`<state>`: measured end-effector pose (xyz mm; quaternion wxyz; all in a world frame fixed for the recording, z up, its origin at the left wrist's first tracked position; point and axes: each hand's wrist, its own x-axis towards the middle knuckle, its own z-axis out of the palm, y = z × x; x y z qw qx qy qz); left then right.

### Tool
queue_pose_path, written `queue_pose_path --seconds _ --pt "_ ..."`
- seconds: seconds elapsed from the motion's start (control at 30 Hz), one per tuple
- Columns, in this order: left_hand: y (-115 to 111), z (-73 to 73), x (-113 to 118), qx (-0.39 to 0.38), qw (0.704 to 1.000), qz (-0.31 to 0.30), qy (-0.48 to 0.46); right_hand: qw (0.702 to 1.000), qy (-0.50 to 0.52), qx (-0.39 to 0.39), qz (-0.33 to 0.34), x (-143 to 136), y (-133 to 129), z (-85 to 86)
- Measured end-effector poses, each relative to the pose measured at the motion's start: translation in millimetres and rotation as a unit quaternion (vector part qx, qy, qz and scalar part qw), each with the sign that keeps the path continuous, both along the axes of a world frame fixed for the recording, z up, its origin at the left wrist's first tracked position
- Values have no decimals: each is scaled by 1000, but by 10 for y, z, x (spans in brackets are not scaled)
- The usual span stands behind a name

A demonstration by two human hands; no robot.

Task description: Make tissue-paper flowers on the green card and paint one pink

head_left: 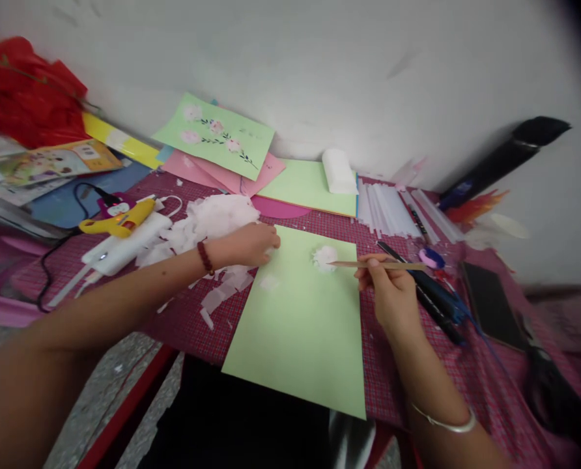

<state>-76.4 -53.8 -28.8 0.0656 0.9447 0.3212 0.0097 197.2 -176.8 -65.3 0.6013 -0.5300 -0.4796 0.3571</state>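
A sheet of light green paper lies in front of me, with a white tissue-paper flower near its top. My right hand is closed around a thin, flat wooden stick, whose tip touches or nearly touches the flower's right side. Over the paper's upper left edge, my left hand has its fingers pressed together; a small pale bit shows at the fingertips, too blurred to name. Just below it, a scrap of white tissue rests on the green sheet. A heap of white tissue pieces lies beside and behind my left hand.
A yellow glue gun sits on a white power strip at left. Behind stands a green card with pink flowers. White glue sticks, a black marker, a phone and scissors are at right.
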Motion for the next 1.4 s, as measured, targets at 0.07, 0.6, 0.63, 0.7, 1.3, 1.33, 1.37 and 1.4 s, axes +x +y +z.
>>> queue_pose_path --seconds 0.07,0.6,0.63,0.7,1.3,1.33,1.37,1.4 --pt "-29 -48 51 52 998 33 23 1000 -5 -3 5 1 3 -3" --pt "-465 -214 614 -114 976 62 -173 997 -54 -41 24 -18 96 -142" --pt "-466 -237 602 -110 976 59 -177 997 -57 -41 23 -18 98 -146" --pt "-476 -290 593 -103 974 47 -197 997 -65 -44 20 -19 102 -153" --pt "-461 -461 698 -234 914 77 -322 997 -55 -56 20 -2 84 -100" --pt "-453 -465 695 -249 905 91 -334 997 -58 -54 23 -13 92 -110" --pt "-443 -472 693 -262 895 102 -347 997 -58 -52 21 -22 99 -119" --pt "-431 -479 689 -273 885 111 -360 997 -57 -50 15 -28 103 -126"
